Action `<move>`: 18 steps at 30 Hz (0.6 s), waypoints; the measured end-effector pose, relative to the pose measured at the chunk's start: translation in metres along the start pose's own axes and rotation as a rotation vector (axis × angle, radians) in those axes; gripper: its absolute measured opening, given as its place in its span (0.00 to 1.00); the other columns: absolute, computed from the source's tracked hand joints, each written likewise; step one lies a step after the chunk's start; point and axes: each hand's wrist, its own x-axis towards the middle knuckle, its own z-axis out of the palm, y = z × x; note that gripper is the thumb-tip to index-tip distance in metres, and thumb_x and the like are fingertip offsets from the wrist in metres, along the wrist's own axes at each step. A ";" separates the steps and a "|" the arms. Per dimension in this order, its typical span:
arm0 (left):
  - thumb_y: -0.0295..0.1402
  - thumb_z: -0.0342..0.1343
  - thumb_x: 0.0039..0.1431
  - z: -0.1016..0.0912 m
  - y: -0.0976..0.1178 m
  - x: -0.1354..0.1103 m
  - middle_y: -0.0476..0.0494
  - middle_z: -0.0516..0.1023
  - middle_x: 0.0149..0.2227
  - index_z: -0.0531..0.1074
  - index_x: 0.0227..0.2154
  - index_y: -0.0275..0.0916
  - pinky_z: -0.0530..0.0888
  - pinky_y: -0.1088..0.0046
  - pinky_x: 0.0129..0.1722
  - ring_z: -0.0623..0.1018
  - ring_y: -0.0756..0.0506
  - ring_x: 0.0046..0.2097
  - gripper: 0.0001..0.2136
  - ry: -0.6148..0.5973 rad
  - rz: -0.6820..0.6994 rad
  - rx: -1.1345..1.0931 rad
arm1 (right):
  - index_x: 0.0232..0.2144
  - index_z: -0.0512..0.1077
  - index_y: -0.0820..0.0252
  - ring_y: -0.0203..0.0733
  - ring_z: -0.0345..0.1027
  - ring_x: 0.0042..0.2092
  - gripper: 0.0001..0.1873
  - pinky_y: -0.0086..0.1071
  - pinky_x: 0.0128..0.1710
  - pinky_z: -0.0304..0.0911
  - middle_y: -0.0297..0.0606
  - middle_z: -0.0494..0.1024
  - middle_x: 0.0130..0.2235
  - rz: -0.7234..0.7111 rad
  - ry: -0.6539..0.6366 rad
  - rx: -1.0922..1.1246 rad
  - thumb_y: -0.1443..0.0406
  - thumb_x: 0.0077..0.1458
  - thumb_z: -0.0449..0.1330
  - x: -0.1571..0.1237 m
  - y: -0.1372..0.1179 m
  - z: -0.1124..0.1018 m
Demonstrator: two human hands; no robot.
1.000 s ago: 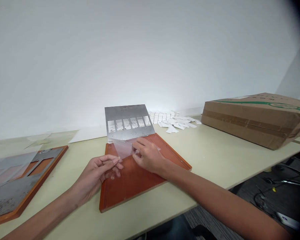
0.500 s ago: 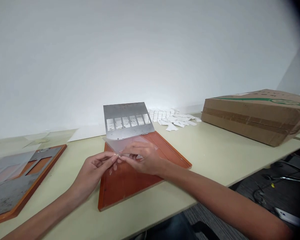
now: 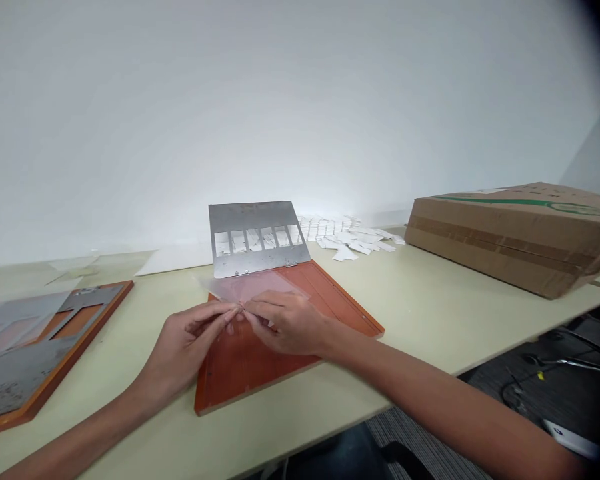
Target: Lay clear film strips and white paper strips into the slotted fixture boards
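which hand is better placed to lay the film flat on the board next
Probably the right hand: it is over the board, with film just beyond it, while the left hand lies across the board's left edge.

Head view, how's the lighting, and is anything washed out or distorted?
Head view: the wall is brightest behind the white pieces, greyer higher up; same view: clear film faint over the orange board, upper right corner black, cardboard box seemingly stretched.
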 end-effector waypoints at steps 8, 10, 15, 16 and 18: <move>0.52 0.64 0.60 0.002 -0.004 -0.005 0.48 0.86 0.42 0.85 0.45 0.49 0.78 0.77 0.47 0.83 0.44 0.45 0.17 0.061 -0.010 0.060 | 0.45 0.74 0.70 0.39 0.75 0.33 0.12 0.31 0.27 0.66 0.41 0.81 0.34 -0.077 -0.008 -0.201 0.70 0.68 0.52 -0.006 -0.003 0.007; 0.52 0.63 0.61 0.001 -0.006 -0.007 0.48 0.86 0.44 0.84 0.46 0.50 0.78 0.76 0.48 0.83 0.44 0.46 0.17 0.061 -0.011 0.079 | 0.43 0.74 0.70 0.39 0.72 0.30 0.12 0.32 0.23 0.62 0.40 0.80 0.31 -0.085 0.010 -0.229 0.70 0.67 0.52 -0.006 -0.003 0.010; 0.52 0.62 0.62 0.003 -0.006 -0.007 0.48 0.87 0.45 0.84 0.46 0.50 0.78 0.74 0.49 0.83 0.43 0.46 0.17 0.062 0.010 0.098 | 0.35 0.74 0.64 0.37 0.70 0.28 0.11 0.31 0.23 0.59 0.36 0.78 0.29 -0.040 0.033 -0.196 0.71 0.65 0.51 -0.003 -0.005 0.009; 0.52 0.62 0.62 0.003 -0.006 -0.007 0.48 0.87 0.45 0.84 0.46 0.50 0.78 0.75 0.48 0.83 0.43 0.46 0.17 0.061 0.014 0.101 | 0.35 0.73 0.63 0.36 0.70 0.28 0.11 0.30 0.24 0.60 0.35 0.78 0.29 -0.022 0.036 -0.176 0.71 0.65 0.52 -0.003 -0.005 0.008; 0.52 0.62 0.63 0.003 -0.004 -0.007 0.49 0.86 0.44 0.84 0.46 0.50 0.78 0.76 0.47 0.83 0.44 0.45 0.17 0.055 0.023 0.108 | 0.33 0.72 0.61 0.34 0.69 0.28 0.10 0.28 0.25 0.61 0.35 0.78 0.29 0.013 0.041 -0.129 0.71 0.63 0.52 -0.001 -0.006 0.005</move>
